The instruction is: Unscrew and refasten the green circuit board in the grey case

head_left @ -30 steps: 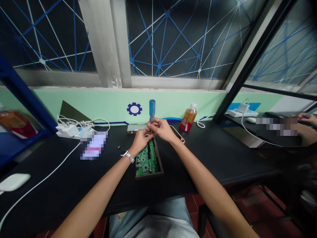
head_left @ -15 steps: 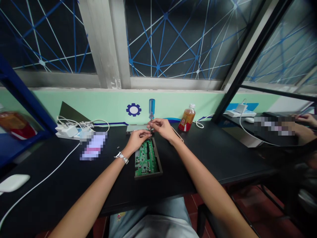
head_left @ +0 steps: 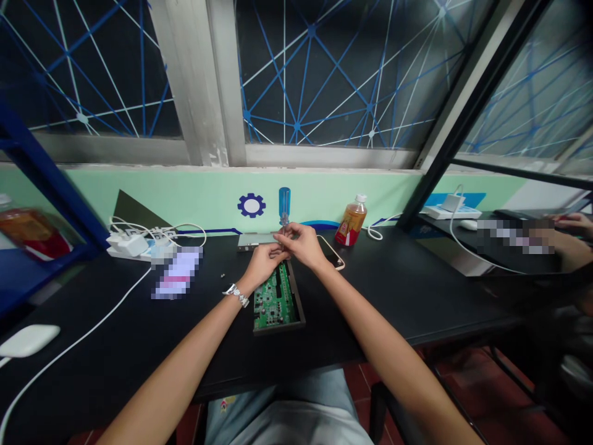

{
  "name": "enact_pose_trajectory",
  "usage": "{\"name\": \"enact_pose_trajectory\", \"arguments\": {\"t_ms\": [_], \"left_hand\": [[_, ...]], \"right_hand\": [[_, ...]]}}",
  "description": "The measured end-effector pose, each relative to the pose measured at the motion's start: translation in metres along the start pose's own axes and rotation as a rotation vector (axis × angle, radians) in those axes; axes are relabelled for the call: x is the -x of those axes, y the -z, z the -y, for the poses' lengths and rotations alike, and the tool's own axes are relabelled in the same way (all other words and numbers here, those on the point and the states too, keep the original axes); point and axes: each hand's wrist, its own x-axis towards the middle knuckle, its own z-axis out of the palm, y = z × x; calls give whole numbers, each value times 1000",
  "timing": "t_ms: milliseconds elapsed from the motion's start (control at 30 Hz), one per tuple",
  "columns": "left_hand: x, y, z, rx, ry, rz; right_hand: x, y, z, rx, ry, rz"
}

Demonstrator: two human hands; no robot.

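Note:
A screwdriver (head_left: 284, 203) with a clear blue handle stands upright over the far end of a green circuit board (head_left: 274, 303). My right hand (head_left: 306, 246) pinches its metal shaft below the handle. Close against it, my left hand (head_left: 264, 264) has its fingertips pressed together around the lower shaft; whatever they hold is hidden. The screwdriver's tip is also out of sight behind the fingers. The board lies in a shallow grey metal casing (head_left: 299, 306), and my left hand covers its far left part.
Behind my hands lies a flat silver metal piece (head_left: 250, 241). A phone (head_left: 331, 253) and a drink bottle (head_left: 351, 221) are to the right. Tiny metal bits (head_left: 223, 275) lie on the left, near a power strip (head_left: 125, 247) with cables. A co-worker's hand (head_left: 577, 224) shows far right.
My left hand has moved right, its fingers now meeting those of my right hand. The lower shaft, visible before above the board, is now covered by my fingers.

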Motion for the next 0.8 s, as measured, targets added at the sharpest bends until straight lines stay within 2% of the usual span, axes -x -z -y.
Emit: {"name": "enact_pose_trajectory", "arguments": {"t_ms": [133, 233, 367, 500, 667, 800], "left_hand": [[4, 11, -3, 6, 47, -15], [5, 18, -1, -12, 65, -41], [5, 19, 2, -86, 2, -77], [3, 13, 2, -88, -54, -76], [0, 4, 6, -105, -36, -93], [0, 1, 6, -77, -20, -69]], "right_hand": [[-2, 2, -5, -132, -87, -6], [-2, 3, -4, -218, -110, 46], [0, 1, -1, -279, -130, 137], [2, -2, 3, -169, -82, 133], [4, -5, 6, -7, 62, 46], [5, -3, 5, 63, 71, 9]]}}
